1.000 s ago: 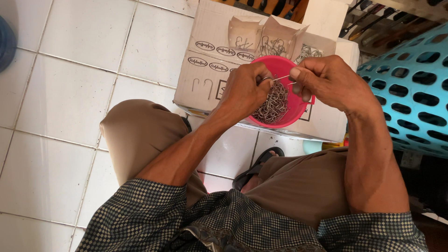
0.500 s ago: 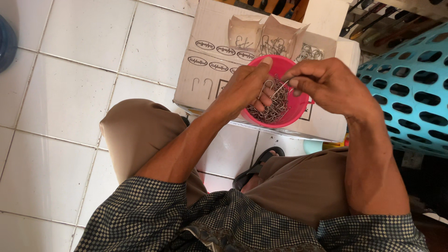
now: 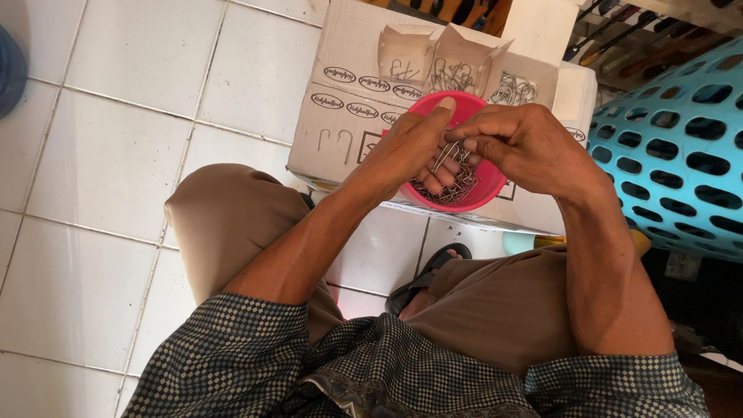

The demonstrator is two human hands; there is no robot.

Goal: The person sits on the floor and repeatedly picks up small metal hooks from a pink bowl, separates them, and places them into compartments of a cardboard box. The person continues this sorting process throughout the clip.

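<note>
Over the round pink plastic bowl (image 3: 484, 193) on the cardboard box (image 3: 340, 116), left hand (image 3: 414, 151) and right hand (image 3: 522, 147) both pinched one thin bent wire hook (image 3: 443, 157). Bowl was far from emptied; the small open cartons (image 3: 457, 66) held few. Half a second earlier the hands sat closer over the bowl.

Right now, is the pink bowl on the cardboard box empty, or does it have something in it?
Not empty. The pink bowl holds a tangle of small metal wire pieces, visible below both hands; how deep the pile runs cannot be told.
</note>
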